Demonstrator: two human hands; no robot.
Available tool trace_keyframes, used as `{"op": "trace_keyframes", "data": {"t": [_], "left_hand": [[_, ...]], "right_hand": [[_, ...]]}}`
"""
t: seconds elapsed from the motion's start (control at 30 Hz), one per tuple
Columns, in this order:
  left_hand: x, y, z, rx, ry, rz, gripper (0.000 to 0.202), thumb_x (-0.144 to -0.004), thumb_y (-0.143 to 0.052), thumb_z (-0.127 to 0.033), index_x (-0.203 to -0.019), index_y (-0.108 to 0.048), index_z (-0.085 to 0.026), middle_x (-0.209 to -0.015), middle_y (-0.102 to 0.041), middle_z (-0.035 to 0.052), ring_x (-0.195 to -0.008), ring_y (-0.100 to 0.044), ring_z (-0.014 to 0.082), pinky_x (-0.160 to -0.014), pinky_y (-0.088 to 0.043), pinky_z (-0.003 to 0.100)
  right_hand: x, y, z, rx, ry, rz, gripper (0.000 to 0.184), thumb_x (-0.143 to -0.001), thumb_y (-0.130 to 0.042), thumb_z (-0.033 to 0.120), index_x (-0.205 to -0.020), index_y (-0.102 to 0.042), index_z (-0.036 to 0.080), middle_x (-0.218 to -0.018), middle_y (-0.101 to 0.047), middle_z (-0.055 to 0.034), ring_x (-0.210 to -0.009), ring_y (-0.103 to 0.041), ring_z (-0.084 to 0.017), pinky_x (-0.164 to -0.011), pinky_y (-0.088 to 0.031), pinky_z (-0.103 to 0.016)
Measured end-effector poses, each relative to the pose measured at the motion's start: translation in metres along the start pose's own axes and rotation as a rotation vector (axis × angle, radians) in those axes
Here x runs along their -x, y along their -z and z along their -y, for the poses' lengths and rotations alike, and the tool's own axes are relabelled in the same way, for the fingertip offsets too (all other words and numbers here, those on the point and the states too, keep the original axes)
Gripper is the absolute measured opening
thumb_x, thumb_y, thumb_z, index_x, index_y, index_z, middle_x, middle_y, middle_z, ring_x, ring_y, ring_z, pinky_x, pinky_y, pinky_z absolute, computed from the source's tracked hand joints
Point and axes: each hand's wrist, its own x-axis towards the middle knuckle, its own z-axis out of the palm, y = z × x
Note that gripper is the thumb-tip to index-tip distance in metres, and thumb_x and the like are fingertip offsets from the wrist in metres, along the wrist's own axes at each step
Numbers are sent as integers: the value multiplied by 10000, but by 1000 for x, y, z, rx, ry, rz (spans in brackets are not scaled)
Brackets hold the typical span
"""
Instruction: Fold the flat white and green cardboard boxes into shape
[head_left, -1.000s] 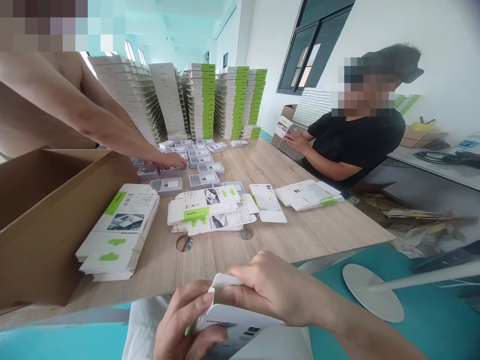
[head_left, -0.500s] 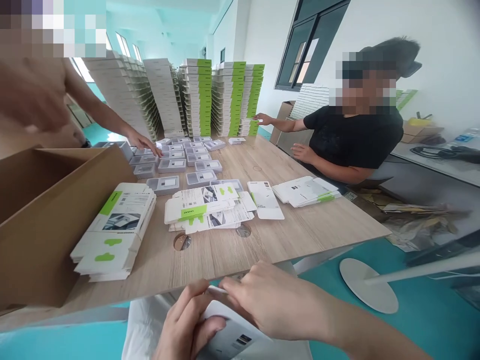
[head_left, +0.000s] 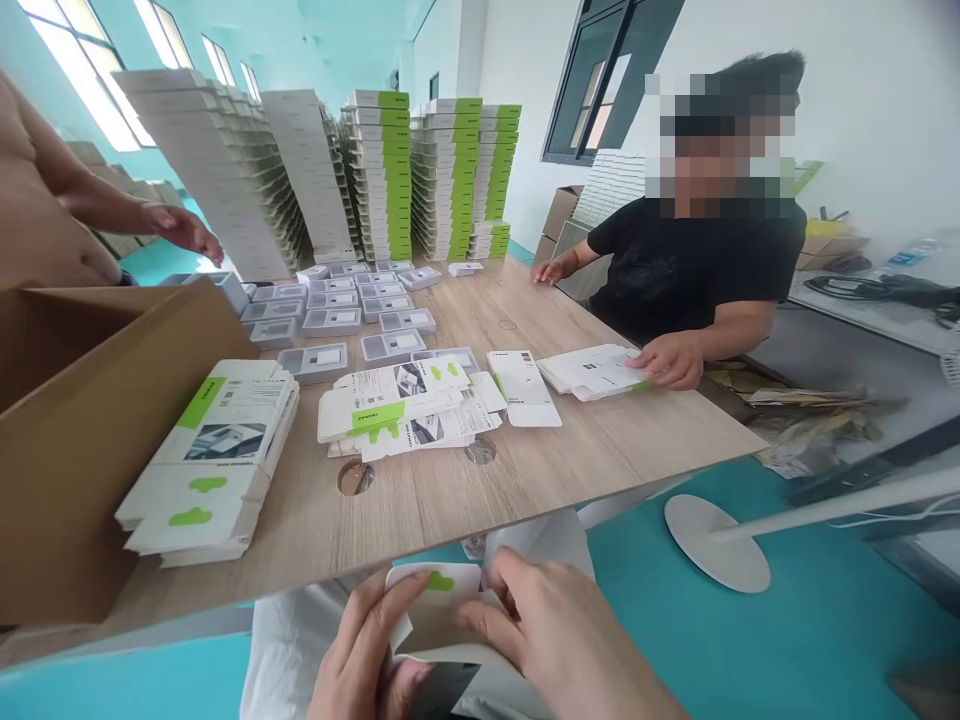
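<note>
Low in the view, above my lap, I hold a white cardboard box [head_left: 450,655] with its end facing up and its flaps raised. A green cloud-shaped mark shows on the far flap. My left hand [head_left: 367,645] is closed round the left side, fingers behind and thumb in front. On the right, my right hand [head_left: 559,625] pinches the edge by the opening, its thumb reaching over the inside. Just beyond, on the table [head_left: 420,510], lie flat printed cartons [head_left: 394,410], and a single white carton [head_left: 523,390] is beside them.
A large brown box [head_left: 112,430] and banded flat cartons [head_left: 214,450] stand at left. Clear plastic trays [head_left: 330,320] hold small white items. Tall box stacks [head_left: 382,180] rise behind. One co-worker's hand [head_left: 671,360] touches cartons at right; another's hand [head_left: 184,230] hovers at left.
The box in my hands has turned, so its open end and green-marked flap now show. The right co-worker's hand has come down onto the cartons. The left co-worker's hand has drawn back from the trays.
</note>
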Motion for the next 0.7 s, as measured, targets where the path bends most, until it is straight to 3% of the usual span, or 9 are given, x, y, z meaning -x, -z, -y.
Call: {"op": "trace_keyframes", "data": {"t": [0.07, 0.17, 0.3, 0.37, 0.47, 0.53, 0.7], "left_hand": [[0, 2, 0, 14, 25, 7, 438, -1045, -525, -572, -1310, -736, -293, -1247, -773, 105, -1125, -757, 260, -913, -647, 319], [-2, 3, -1, 57, 145, 4, 434, -1042, -531, -583, -1317, -738, -318, -1259, -756, 89, -1150, -726, 265, -937, -620, 345], [-5, -3, -3, 214, 353, -63, 372, -1073, -506, -539, -1322, -728, -374, -1319, -724, 25, -1265, -644, 237, -1051, -535, 329], [-5, -8, -4, 292, 442, -88, 390, -1080, -482, -544, -1322, -731, -365, -1332, -717, 19, -1249, -632, 232, -1098, -503, 330], [-8, -9, -8, 360, 523, -79, 419, -1074, -484, -559, -1301, -754, -332, -1301, -727, 37, -1179, -646, 245, -1047, -527, 320], [-14, -2, -10, 396, 540, -5, 432, -1039, -543, -588, -1241, -794, -301, -1238, -745, 55, -1120, -662, 259, -949, -562, 305], [-36, 21, -19, 574, 677, 402, 538, -846, -733, -723, -989, -866, -222, -798, -756, 42, -844, -689, 245, -782, -594, 294]], "right_hand": [[3, -11, -5, -117, 31, -79, 353, -994, -630, 328, -707, -440, 250, -631, -686, -11, -527, -593, -174, -479, -258, -272], [4, -21, -11, -331, 154, -216, 444, -1088, -461, 459, -696, -399, 259, -565, -579, 19, -498, -528, -153, -477, -300, -267], [1, -21, -18, -421, 431, -420, 563, -1147, -273, 516, -706, -491, 243, -634, -621, -10, -561, -580, -150, -542, -411, -259], [-5, -21, -22, -377, 551, -506, 576, -1151, -270, 514, -783, -601, 220, -716, -703, -51, -622, -645, -166, -574, -456, -265], [-15, -27, -28, -363, 589, -543, 493, -1129, -402, 522, -950, -704, 176, -830, -784, -96, -697, -721, -193, -618, -526, -276], [-20, -35, -31, -422, 565, -552, 411, -1105, -497, 491, -983, -714, 165, -829, -786, -94, -700, -734, -195, -619, -554, -271], [-21, -53, -33, -562, 554, -562, 303, -1067, -578, 430, -890, -668, 202, -713, -688, -26, -613, -670, -162, -549, -523, -241]]}}
